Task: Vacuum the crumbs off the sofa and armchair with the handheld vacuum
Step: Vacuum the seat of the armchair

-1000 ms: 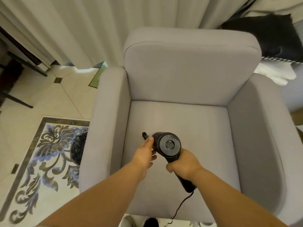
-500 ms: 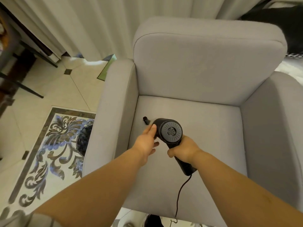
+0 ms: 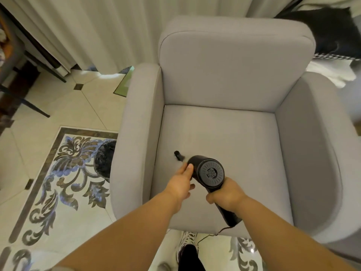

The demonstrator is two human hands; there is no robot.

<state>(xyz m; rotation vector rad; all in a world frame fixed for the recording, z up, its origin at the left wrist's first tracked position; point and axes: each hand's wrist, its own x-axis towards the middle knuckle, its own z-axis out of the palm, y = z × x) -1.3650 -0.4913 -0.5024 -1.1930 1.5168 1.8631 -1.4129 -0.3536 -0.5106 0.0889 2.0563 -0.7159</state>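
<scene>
The handheld vacuum [image 3: 210, 174], black, is held over the seat cushion of the grey armchair [image 3: 234, 79], toward the cushion's front left area. Its round vented rear cap faces the camera. Its narrow nozzle [image 3: 178, 154] points away and to the left, with the tip at or just above the cushion near the left armrest; contact cannot be confirmed.

Right hand [image 3: 227, 194]: the grip is fully closed, fingers wrapped round the vacuum's handle just below the body. The handle's lower end projects past the hand toward the seat's front edge, and a thin black cord [image 3: 205, 238] runs from it down over the front of the chair.

Left hand [image 3: 180, 184]: fingers extended and loosely spread, fingertips resting against the left side of the vacuum's barrel. It does not clasp the barrel.

No crumbs can be made out on the cushion at this resolution.

Surroundings: pale curtains [image 3: 97, 26] behind the armchair, tiled floor [image 3: 58, 106] with an ornate inlaid pattern to the left.
</scene>
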